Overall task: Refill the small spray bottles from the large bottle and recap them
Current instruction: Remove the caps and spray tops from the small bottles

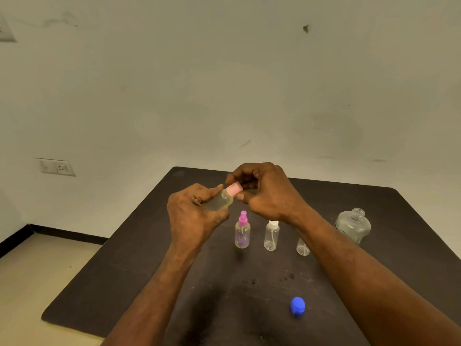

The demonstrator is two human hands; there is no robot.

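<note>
My left hand (193,216) grips a small clear bottle (220,201) tilted above the dark table (124,283). My right hand (267,193) pinches the pale pink cap (234,190) on that bottle's neck. Below stand a small spray bottle with a bright pink top (242,231), one with a white top (272,236), and a third small bottle (302,248) partly hidden behind my right forearm. The large clear bottle (353,224) stands uncapped at the right. Its blue cap (297,306) lies near the front of the table.
A pale wall rises behind the table, with a socket plate (56,166) at the left. The floor (37,270) shows past the table's left edge.
</note>
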